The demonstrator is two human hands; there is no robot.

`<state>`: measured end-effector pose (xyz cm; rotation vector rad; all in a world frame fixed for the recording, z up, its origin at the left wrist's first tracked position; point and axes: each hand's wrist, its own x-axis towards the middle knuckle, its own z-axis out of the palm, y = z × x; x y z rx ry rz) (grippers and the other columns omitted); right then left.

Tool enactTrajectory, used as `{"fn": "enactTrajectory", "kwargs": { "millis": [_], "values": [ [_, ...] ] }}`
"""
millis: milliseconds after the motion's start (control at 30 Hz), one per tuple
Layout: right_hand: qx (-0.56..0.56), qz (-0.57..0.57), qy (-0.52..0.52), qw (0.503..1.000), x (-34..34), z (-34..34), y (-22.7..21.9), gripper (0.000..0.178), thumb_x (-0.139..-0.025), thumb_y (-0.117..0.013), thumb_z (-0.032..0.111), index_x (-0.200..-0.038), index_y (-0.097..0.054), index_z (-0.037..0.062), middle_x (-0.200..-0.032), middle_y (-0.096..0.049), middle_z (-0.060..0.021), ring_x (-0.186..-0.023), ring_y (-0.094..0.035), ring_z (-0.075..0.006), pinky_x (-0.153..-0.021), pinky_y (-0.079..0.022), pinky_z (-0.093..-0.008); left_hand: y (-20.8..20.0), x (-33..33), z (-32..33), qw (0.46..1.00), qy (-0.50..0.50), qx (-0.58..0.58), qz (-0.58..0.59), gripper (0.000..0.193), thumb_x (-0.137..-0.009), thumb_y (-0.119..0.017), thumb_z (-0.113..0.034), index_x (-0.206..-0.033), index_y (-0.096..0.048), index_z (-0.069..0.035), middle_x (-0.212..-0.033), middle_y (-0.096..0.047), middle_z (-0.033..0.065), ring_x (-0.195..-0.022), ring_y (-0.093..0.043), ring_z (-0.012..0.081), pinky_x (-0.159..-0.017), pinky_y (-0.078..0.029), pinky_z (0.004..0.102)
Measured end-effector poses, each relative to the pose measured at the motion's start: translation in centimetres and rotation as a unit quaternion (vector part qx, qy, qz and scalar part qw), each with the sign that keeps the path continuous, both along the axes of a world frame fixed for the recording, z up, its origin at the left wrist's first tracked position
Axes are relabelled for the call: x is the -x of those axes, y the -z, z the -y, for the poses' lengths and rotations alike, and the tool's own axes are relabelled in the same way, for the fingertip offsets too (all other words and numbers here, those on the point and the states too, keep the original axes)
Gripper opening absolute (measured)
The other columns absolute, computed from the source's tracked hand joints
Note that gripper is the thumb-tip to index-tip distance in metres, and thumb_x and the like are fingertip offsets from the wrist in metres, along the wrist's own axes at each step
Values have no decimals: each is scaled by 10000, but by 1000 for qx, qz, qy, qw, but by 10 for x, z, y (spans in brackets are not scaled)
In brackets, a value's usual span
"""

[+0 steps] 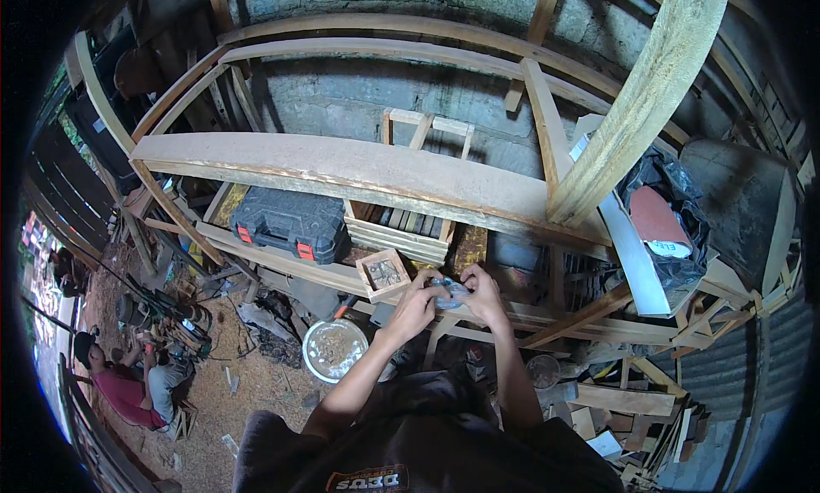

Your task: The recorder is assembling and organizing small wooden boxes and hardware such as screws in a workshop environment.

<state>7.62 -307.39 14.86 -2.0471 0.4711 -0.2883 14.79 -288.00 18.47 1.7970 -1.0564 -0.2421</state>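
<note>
Both of my hands meet over the front plank of the wooden bench, around a small crinkled bag (448,293) that looks like clear bluish plastic. My left hand (415,305) grips its left side with curled fingers. On the other side, my right hand (481,295) pinches the bag's edge. What the bag contains is too small to make out. Just left of my left hand, a small square wooden box (369,287) holds several thin metal pieces, perhaps nails. Behind my hands stands a slatted wooden crate (397,240) with flat pieces stacked upright in it.
A black tool case (289,223) with red latches lies left of the crate. Overhead runs a long wooden beam (342,168), joined to a thick slanting post (649,91). A white basin (335,350) is below the bench. Two people (128,389) sit at the far left.
</note>
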Motion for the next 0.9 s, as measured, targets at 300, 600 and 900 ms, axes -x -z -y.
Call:
{"fn": "enactTrajectory", "kwargs": {
  "millis": [300,600,900],
  "values": [
    [114,117,-104,981,20,-20,-41,243,-853,-732,9,-1087,-671,29,-1085,-688,-124,-983,-686,-282,-819,-569,-380,20,0,6,999,-25,-25,9,488,-844,-632,5,-1329,-621,-49,-1336,-489,288,-1220,-542,488,-1051,-457,502],
    [115,71,-58,989,15,-27,-39,231,-874,-710,66,-1089,-716,-18,-1028,-691,-222,-971,-673,-417,-845,-533,-445,11,11,12,994,-82,-39,66,564,-808,-656,5,-1366,-622,-74,-1251,-546,266,-1135,-553,462,-1029,-455,504],
    [125,103,-1,987,2,-31,-24,202,-903,-715,139,-1028,-738,-17,-937,-712,-213,-871,-689,-410,-772,-539,-429,20,9,16,989,-143,-2,42,468,-861,-625,-26,-1329,-638,-27,-1198,-593,283,-1115,-580,477,-990,-479,505]
  ]
}}
